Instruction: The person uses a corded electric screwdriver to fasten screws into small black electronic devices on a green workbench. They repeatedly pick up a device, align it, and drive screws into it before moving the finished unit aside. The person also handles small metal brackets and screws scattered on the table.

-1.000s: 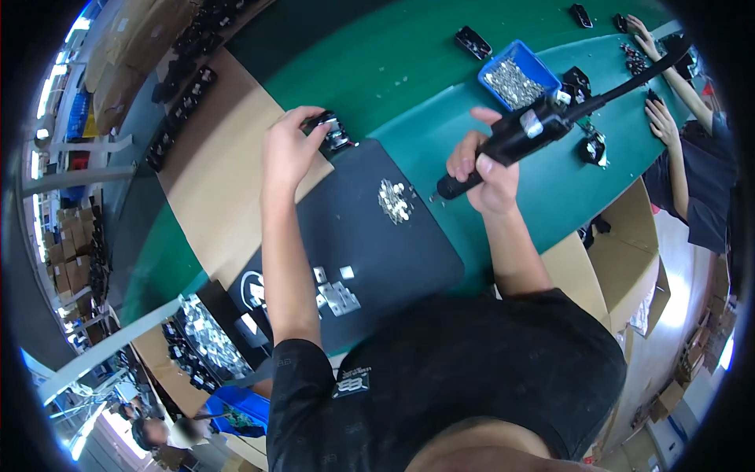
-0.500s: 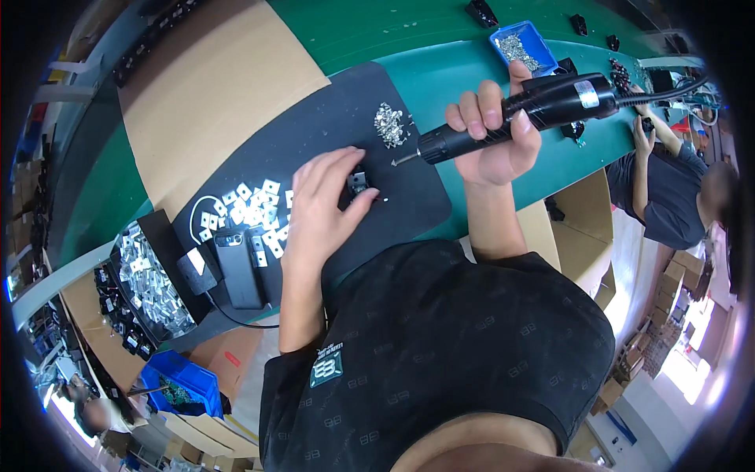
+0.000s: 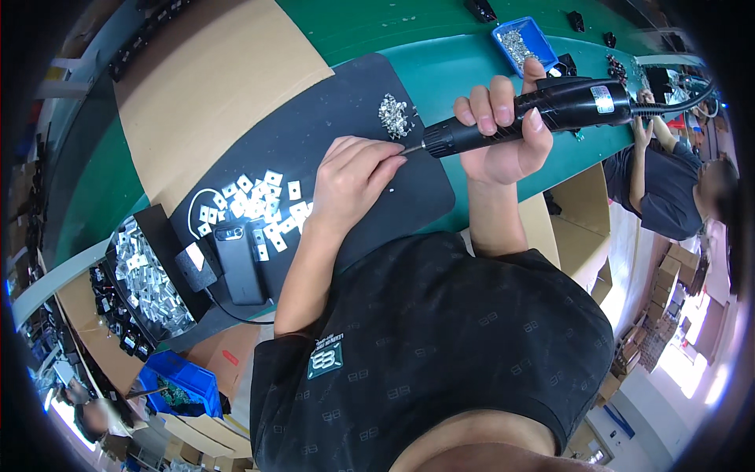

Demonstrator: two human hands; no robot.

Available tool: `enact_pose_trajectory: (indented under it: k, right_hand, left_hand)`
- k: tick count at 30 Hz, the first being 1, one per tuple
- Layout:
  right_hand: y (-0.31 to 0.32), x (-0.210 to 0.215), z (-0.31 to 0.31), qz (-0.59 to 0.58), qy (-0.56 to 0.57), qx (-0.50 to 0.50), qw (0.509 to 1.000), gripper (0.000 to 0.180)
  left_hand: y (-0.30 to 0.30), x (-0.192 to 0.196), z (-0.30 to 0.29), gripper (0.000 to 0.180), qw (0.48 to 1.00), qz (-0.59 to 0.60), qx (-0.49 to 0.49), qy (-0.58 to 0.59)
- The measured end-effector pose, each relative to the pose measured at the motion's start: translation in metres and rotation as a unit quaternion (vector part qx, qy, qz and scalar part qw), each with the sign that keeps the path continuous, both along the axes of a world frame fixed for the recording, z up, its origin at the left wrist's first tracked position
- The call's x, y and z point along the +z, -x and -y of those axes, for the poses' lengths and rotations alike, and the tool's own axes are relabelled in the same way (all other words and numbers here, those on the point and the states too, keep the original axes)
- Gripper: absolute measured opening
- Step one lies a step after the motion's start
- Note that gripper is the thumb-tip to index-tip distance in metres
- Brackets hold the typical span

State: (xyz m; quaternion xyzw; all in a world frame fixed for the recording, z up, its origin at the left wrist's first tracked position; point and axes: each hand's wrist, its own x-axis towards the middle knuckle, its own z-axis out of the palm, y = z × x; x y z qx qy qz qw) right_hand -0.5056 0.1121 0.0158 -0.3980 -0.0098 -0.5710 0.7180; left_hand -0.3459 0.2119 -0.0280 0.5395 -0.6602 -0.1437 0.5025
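We see our right hand [image 3: 503, 138] wrapped fully around a black electric screwdriver with a cable [image 3: 543, 110], held nearly level above the green desk [image 3: 472, 71]. Its metal tip points left and meets the fingertips [image 3: 393, 157] of our left hand [image 3: 354, 177], which is curled and pinching at something too small to make out. Both sit over a black rubber mat [image 3: 330, 102]. A small heap of silver screws [image 3: 393, 116] lies just beyond the tip; white square metal plates [image 3: 255, 204] lie scattered left of the left hand.

Screws [image 3: 393, 116] on mat [image 3: 330, 118] (plates [image 3: 259, 206] leftward)
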Motion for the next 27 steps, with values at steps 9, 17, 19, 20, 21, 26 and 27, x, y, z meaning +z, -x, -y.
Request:
enact_pose_trajectory:
  k: [9,17,19,20,21,26,27]
  right_hand:
    - [0.009,0.000,0.007,-0.010,-0.007,-0.033,0.999,0.053]
    - [0.014,-0.004,0.009,0.007,-0.013,0.007,1.000,0.055]
    - [0.014,-0.007,0.009,0.009,-0.012,0.010,1.000,0.056]
    - [0.014,-0.007,0.009,0.011,-0.009,0.015,1.000,0.057]
    - [0.014,-0.008,0.009,0.013,-0.005,0.021,1.000,0.057]
    - [0.012,-0.010,0.008,0.014,0.028,0.045,0.999,0.060]
    - [0.011,-0.013,0.007,0.012,0.033,0.047,0.998,0.060]
  left_hand:
    - [0.005,-0.003,0.017,0.015,0.999,-0.040,-0.025,-0.023]
    - [0.010,-0.001,0.008,0.015,0.988,-0.103,-0.024,-0.109]
    - [0.011,0.000,0.007,0.016,0.988,-0.094,-0.024,-0.120]
    - [0.011,-0.001,0.007,0.017,0.991,-0.089,-0.022,-0.096]
    - [0.012,-0.003,0.008,0.018,0.994,-0.083,-0.021,-0.071]
    - [0.013,0.001,0.005,0.025,0.999,-0.020,-0.011,-0.024]
    - [0.011,0.000,0.003,0.028,1.000,-0.006,-0.010,-0.019]
